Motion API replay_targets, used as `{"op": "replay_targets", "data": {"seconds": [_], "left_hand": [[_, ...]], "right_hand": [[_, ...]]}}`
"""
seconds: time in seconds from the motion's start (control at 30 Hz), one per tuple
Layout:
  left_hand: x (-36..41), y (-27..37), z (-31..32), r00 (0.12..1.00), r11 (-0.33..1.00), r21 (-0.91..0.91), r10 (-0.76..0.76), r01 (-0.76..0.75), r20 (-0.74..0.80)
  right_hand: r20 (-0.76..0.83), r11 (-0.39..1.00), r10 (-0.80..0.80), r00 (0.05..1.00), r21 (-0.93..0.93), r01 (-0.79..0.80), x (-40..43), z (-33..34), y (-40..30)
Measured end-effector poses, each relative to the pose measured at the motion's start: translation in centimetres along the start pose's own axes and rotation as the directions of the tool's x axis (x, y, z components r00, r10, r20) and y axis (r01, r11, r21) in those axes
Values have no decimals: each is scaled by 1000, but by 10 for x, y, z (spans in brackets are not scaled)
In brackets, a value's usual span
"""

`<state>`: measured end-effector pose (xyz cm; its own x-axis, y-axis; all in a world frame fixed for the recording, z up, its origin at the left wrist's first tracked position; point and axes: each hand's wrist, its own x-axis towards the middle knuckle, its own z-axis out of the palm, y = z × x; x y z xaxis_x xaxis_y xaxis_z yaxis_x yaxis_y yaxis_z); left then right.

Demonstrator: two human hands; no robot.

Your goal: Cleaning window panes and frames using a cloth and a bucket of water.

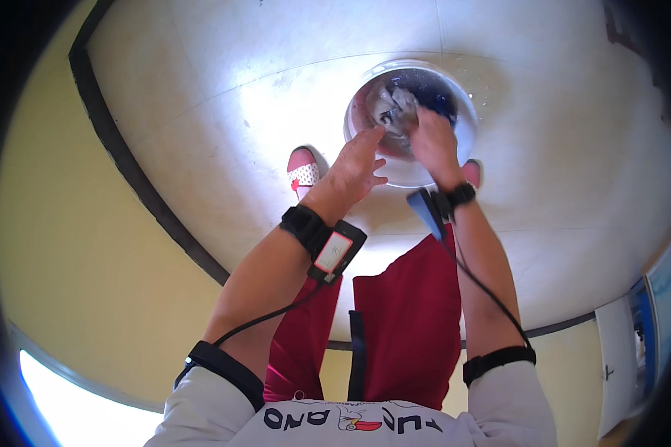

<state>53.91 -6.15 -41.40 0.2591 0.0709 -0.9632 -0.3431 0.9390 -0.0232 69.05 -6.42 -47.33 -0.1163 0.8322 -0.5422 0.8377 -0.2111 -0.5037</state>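
Note:
A round white basin (466, 129) stands on the floor before me, with water and wet cloth in it. My right hand (435, 139) reaches into the basin, its fingers closed on a wet grey cloth (388, 106). At the basin's near left rim is my left hand (362, 162), fingers spread, the fingertips close to the cloth; whether they touch it I cannot tell. A dark blue fabric (439, 92) lies at the basin's far right, and something reddish shows along its left side.
Pale floor (212, 139) surrounds the basin, with water drops to its right. My shoes (303, 167) stand near it. A dark baseboard (123, 151) edges a yellow wall at left. A white door (618, 363) stands at lower right. Cables run along both arms.

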Motion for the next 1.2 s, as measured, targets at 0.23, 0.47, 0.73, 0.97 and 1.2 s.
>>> {"op": "replay_targets", "data": {"seconds": [0.23, 0.47, 0.73, 0.97, 1.2], "left_hand": [[-6, 7, 15, 985, 980, -194, -5, 39, 173], [-19, -9, 24, 994, 995, -51, 93, -90, 65], [-23, 5, 31, 976, 991, -125, -8, 36, 217], [-22, -6, 20, 939, 915, -305, -170, 263, 299], [-14, -6, 22, 961, 994, 18, -106, 105, 256]], "right_hand": [[412, 490, 96, 906, 773, -403, -101, -97, -60], [491, 25, 93, 866, 869, -495, -73, -105, -26], [493, -541, 121, 861, 761, -360, -36, 2, 24], [267, -778, -34, 963, 597, -193, -41, 5, 1], [462, -491, 231, 856, 815, -307, -1, -13, 13]]}}
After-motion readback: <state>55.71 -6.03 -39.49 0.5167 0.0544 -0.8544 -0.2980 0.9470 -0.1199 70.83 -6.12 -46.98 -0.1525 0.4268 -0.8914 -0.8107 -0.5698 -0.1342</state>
